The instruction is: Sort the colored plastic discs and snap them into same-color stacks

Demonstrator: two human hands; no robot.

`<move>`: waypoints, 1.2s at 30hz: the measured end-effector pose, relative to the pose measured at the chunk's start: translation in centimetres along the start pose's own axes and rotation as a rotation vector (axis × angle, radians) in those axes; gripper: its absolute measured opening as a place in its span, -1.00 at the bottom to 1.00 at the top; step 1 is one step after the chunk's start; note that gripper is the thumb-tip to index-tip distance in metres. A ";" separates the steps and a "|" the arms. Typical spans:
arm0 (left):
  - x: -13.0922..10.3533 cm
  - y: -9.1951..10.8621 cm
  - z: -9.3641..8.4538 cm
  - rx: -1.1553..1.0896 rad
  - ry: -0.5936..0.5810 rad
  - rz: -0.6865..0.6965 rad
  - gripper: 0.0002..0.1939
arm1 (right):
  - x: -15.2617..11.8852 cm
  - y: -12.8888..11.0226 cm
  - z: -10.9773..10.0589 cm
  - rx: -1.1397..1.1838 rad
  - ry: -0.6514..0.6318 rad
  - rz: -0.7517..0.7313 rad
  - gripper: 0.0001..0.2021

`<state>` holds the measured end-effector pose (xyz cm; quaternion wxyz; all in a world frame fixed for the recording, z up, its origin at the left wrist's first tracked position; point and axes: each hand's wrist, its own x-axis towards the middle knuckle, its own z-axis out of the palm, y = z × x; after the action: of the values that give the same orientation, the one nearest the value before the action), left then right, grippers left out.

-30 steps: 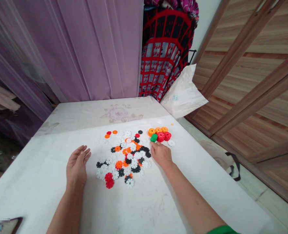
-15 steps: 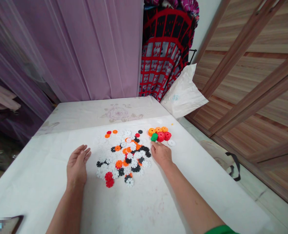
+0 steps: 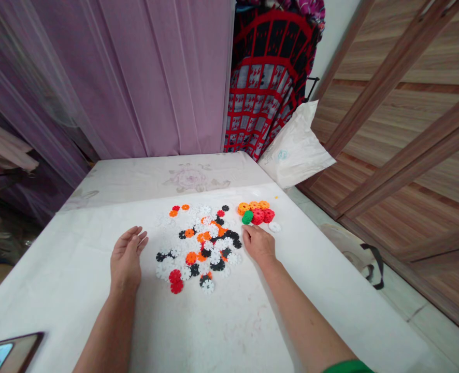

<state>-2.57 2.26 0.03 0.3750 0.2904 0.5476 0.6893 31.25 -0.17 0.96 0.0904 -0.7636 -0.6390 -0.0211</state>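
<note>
A scatter of flat snowflake-shaped plastic discs (image 3: 200,243), white, black, orange and red, lies on a white-covered table (image 3: 229,321). My left hand (image 3: 126,255) rests flat on the cloth just left of the scatter, fingers apart, holding nothing. My right hand (image 3: 258,242) rests knuckles up at the scatter's right edge, fingers curled; I cannot tell whether it holds a disc. Just beyond it sits a joined cluster of orange and red discs (image 3: 257,211) with a green piece (image 3: 247,217) at its near left. A single white disc (image 3: 274,226) lies right of the hand.
A phone (image 3: 8,352) lies at the table's near left corner. Purple curtains (image 3: 136,77) hang behind the table, with a red and black patterned cloth (image 3: 268,88) and a white bag (image 3: 295,150) at the back right. Wooden panelling (image 3: 408,129) and floor lie to the right.
Both hands stay almost where they were. The view has shifted a little, so more of the phone shows at the lower left.
</note>
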 end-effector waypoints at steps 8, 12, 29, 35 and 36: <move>0.1 -0.2 0.1 0.002 -0.041 0.035 -0.67 | -0.3 0.2 -0.2 0.101 -0.016 0.017 -0.68; 0.1 -0.4 0.1 0.018 -0.068 0.051 -0.68 | -0.8 0.1 -0.2 0.158 0.006 0.004 -0.70; -2.6 -0.9 -0.5 0.691 -0.366 0.262 -0.44 | -3.4 0.7 3.0 0.622 0.280 -0.123 -0.70; -8.4 -1.6 2.2 1.264 -0.618 0.567 -0.40 | -2.7 1.5 3.0 0.891 0.272 -0.048 -0.68; -9.2 -1.6 2.9 1.331 -0.623 0.590 -0.39 | -2.7 1.5 2.9 0.911 0.271 -0.050 -0.68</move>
<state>5.17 -3.67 -0.74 0.0602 0.7666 0.6149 0.1749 32.01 -2.60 -2.49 0.4982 -0.6210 -0.5837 0.1597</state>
